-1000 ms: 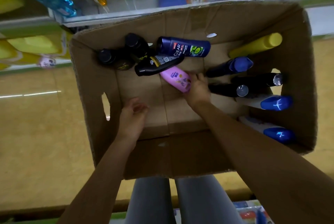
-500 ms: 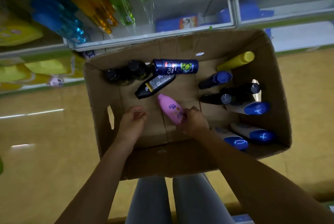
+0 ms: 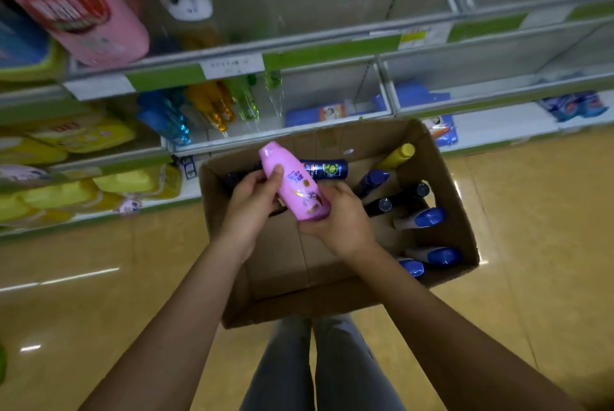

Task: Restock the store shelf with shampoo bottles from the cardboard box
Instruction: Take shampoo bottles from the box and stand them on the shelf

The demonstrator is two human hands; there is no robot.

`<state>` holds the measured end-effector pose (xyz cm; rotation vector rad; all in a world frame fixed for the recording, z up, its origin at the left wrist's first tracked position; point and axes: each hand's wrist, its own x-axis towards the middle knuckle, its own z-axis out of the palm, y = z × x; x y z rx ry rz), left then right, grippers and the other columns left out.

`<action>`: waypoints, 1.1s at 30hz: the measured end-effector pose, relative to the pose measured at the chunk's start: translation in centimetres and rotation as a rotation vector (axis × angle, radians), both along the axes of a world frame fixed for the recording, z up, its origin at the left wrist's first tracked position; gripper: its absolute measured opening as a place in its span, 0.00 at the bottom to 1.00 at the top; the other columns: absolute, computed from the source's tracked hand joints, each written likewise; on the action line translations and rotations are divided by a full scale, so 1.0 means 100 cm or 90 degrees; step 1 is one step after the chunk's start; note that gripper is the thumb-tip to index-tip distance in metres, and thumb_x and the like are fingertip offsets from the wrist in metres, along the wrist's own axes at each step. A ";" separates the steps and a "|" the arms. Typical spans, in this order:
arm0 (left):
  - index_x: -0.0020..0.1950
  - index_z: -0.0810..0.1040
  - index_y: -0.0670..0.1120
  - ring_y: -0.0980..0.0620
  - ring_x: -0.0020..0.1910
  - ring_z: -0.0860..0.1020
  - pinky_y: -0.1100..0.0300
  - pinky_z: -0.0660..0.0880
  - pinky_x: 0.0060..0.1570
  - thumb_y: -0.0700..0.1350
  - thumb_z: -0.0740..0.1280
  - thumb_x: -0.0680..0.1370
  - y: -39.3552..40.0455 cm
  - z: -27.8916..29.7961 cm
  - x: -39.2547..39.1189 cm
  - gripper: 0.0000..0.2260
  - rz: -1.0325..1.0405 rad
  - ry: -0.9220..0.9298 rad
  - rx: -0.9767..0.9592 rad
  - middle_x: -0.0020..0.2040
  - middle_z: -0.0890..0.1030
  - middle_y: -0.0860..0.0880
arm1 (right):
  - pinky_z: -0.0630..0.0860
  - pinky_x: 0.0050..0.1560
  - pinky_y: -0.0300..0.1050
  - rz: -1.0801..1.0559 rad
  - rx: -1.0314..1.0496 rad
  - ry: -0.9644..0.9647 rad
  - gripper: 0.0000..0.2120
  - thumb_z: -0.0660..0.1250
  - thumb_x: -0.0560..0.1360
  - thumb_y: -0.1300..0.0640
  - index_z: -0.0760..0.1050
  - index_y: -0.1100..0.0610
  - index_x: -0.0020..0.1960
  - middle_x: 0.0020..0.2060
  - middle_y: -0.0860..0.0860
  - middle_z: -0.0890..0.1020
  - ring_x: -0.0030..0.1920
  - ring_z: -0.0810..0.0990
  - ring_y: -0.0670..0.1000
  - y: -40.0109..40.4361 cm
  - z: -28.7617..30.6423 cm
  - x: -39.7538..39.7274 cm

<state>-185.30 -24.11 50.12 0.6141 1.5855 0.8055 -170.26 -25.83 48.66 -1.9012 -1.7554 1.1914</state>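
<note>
A pink shampoo bottle (image 3: 292, 183) is held above the open cardboard box (image 3: 455, 198), cap pointing up and away. My right hand (image 3: 342, 221) grips its base from below. My left hand (image 3: 254, 198) holds its side, thumb on the label. Inside the box lie a dark blue bottle (image 3: 327, 169), a yellow bottle (image 3: 398, 155), and several dark and blue-capped bottles (image 3: 428, 216) along the right wall. The store shelf (image 3: 332, 52) rises just behind the box.
The shelves hold pink and white bottles (image 3: 76, 12) on top, blue, orange and green bottles (image 3: 206, 108) lower down, and yellow packs (image 3: 83, 135) at left. The box stands on a glossy tan floor (image 3: 99, 277) in front of my legs (image 3: 319, 367).
My right hand lifted the pink bottle out of the box and my left hand came up to hold it too. The view tilted up, showing more shelves.
</note>
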 end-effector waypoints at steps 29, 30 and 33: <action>0.70 0.66 0.34 0.46 0.53 0.80 0.48 0.76 0.57 0.49 0.61 0.77 0.025 0.288 -0.053 0.26 -0.077 -0.384 0.399 0.57 0.80 0.42 | 0.79 0.59 0.49 0.219 -0.228 0.701 0.19 0.65 0.76 0.64 0.73 0.62 0.67 0.59 0.59 0.81 0.59 0.80 0.57 0.022 0.277 -0.009; 0.71 0.65 0.34 0.46 0.55 0.79 0.45 0.74 0.62 0.48 0.62 0.77 0.026 0.290 -0.056 0.27 -0.090 -0.405 0.403 0.59 0.79 0.41 | 0.79 0.58 0.48 0.216 -0.203 0.684 0.20 0.68 0.75 0.65 0.73 0.62 0.67 0.59 0.59 0.81 0.58 0.81 0.56 0.023 0.279 -0.011; 0.69 0.68 0.38 0.45 0.57 0.76 0.41 0.66 0.67 0.49 0.69 0.74 0.030 0.294 -0.062 0.27 -0.120 -0.433 0.420 0.61 0.76 0.40 | 0.79 0.57 0.47 0.192 -0.141 0.642 0.26 0.72 0.68 0.64 0.73 0.59 0.65 0.56 0.58 0.83 0.55 0.82 0.55 0.025 0.286 -0.016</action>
